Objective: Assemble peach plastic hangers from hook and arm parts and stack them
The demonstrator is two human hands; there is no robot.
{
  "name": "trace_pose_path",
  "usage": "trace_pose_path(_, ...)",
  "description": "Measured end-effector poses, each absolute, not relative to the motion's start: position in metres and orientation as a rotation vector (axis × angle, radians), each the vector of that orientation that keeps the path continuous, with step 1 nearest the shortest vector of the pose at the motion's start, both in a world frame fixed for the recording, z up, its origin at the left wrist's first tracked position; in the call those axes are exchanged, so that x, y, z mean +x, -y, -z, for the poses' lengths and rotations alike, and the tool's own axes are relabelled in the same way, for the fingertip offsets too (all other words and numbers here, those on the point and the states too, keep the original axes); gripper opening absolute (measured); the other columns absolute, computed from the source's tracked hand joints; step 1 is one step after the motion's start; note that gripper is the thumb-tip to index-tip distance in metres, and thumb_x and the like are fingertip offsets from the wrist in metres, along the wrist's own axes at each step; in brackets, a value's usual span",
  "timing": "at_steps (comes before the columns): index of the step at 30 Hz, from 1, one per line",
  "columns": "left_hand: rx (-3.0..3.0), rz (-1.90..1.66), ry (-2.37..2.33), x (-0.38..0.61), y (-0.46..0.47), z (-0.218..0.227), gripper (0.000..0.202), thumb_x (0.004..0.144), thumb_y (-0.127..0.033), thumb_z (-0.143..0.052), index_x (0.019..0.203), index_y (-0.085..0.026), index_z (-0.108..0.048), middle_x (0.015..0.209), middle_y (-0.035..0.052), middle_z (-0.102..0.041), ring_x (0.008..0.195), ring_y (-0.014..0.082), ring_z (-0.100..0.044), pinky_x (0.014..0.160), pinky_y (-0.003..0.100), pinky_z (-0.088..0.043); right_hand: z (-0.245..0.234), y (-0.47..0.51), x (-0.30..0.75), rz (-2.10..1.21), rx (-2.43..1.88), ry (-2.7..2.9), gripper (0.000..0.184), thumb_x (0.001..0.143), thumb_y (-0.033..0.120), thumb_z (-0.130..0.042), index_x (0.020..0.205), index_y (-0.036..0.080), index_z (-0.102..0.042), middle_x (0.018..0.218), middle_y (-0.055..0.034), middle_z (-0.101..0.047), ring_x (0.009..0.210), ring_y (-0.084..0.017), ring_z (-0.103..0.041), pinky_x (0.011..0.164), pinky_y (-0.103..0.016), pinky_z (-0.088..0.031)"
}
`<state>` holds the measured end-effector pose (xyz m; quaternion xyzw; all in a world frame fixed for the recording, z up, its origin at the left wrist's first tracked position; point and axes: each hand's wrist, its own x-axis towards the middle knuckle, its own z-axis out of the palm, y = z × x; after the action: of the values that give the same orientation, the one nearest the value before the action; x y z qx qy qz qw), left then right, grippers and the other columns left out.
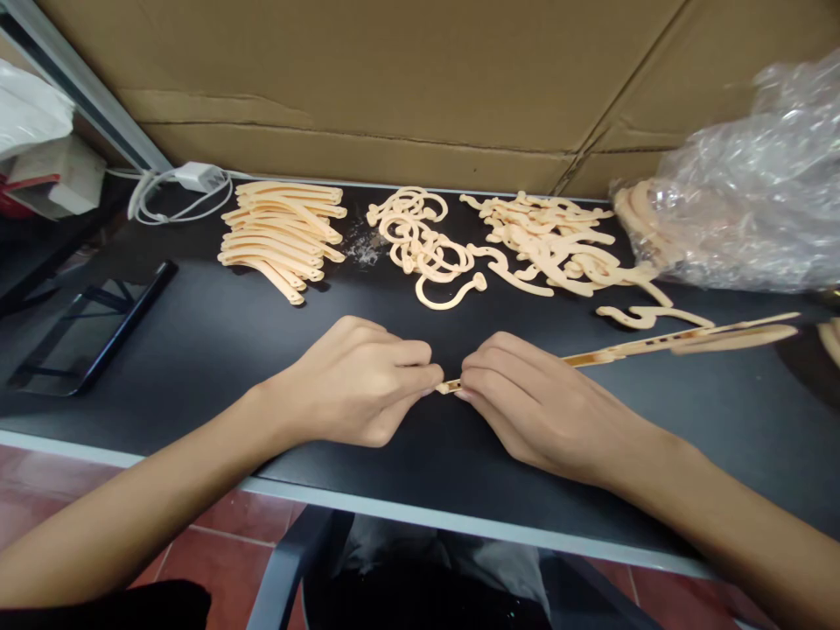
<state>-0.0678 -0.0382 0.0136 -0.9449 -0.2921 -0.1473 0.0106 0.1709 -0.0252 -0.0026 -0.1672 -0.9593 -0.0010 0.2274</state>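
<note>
Head view: 1 slim cream strip [647,344] was held over the desk [216,350], from the centre to the right of the frame. Handling: judged light, stiff and smooth, liable to snap if bent hard; best pinched near its ends. Appearance: long, narrow, dark-slotted, brownish mid-length, with 2 prongs at right. Left hand [358,381] pinched the left tip; right hand [538,402] was clamped on it just beside, the 2 hands apart.

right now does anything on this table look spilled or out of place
Yes, a patch of pale specks lies on the black tabletop between the slim beige strips and the curved pieces. It stands out like spilled residue; of what, I cannot tell.
</note>
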Motion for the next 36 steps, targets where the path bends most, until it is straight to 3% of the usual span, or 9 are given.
trace_pose_path(6,-2.831,0.458,0.893,-0.0628,0.0426,-0.0166,0.021,0.088,-0.010,-0.053,0.079,-0.019,-0.069,0.066,-0.0031,-0.057,0.052,0.0116,-0.044,0.051,0.032,-0.032,-0.0005,0.0245,0.1715,-0.065,-0.464,2.653,0.020,0.096,0.007,-0.049,0.085,0.015,-0.064,0.083,-0.0111,-0.068,0.078,-0.023,-0.056,0.069,-0.039,-0.052)
trace_pose_path(18,-2.838,0.443,0.916,-0.0611,0.0438,-0.0157,0.021,0.086,-0.009,-0.052,0.075,-0.017,-0.068,0.066,-0.0016,-0.055,0.050,0.0129,-0.042,0.048,0.034,-0.030,0.0004,0.0308,0.1666,-0.135,-0.524,2.597,0.016,0.093,0.004,-0.055,0.083,0.010,-0.065,0.080,-0.0126,-0.066,0.076,-0.022,-0.053,0.068,-0.040,-0.051)
trace_pose_path(23,-2.916,0.403,0.917,-0.0640,0.0420,-0.0178,0.023,0.087,-0.011,-0.050,0.076,-0.018,-0.069,0.066,-0.0009,-0.055,0.049,0.0131,-0.040,0.048,0.034,-0.028,-0.0014,0.0290,0.1681,-0.139,-0.521,2.631,0.021,0.096,0.007,-0.050,0.082,0.014,-0.064,0.081,-0.0107,-0.066,0.076,-0.021,-0.053,0.069,-0.039,-0.052)
trace_pose_path(36,-2.889,0.425,0.945,-0.0636,0.0421,-0.0157,0.024,0.089,-0.013,-0.050,0.077,-0.018,-0.070,0.065,-0.0010,-0.055,0.049,0.0122,-0.040,0.049,0.033,-0.029,0.0009,0.0269,0.1688,-0.280,-0.555,2.567,0.016,0.097,0.008,-0.049,0.088,0.012,-0.061,0.083,-0.0114,-0.066,0.075,-0.021,-0.053,0.069,-0.039,-0.050)
